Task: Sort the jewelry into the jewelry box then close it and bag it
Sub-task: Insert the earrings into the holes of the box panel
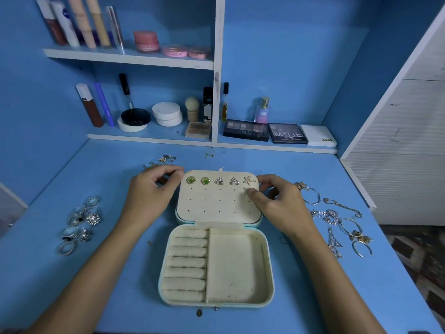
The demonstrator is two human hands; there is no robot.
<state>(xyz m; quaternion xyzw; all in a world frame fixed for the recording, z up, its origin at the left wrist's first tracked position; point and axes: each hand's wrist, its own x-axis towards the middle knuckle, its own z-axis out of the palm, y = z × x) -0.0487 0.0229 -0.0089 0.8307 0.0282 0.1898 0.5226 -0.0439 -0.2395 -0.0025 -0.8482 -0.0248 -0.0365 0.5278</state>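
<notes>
**A:** What is on the desk?

**B:** A pale mint jewelry box with a cream fabric lining lies open in the middle of a blue desk. Its lid, a cream panel dotted with small holes, lies flat on the far side. The near half has a column of padded ring rolls on the left and one open compartment on the right.

**A:** Is anything in it?

**B:** Five earrings sit in the lid's top row — two green square studs, two silver triangular studs and a gold starfish stud. The rolls and the compartment hold nothing.

**A:** And the hands?

**B:** The right hand rests at the lid's right edge, thumb and forefinger pinching a second small gold starfish earring against the panel just under the first. The left hand is at the lid's top left corner, fingers curled, thumb near forefinger; I cannot tell whether it holds anything.

**A:** What lies loose?

**B:** A cluster of silver rings on the left, a tangle of silver chains, bangles and gold pieces on the right, and a few small gold earrings beyond the left hand. Behind, blue shelves with white edges carry cosmetics.
</notes>
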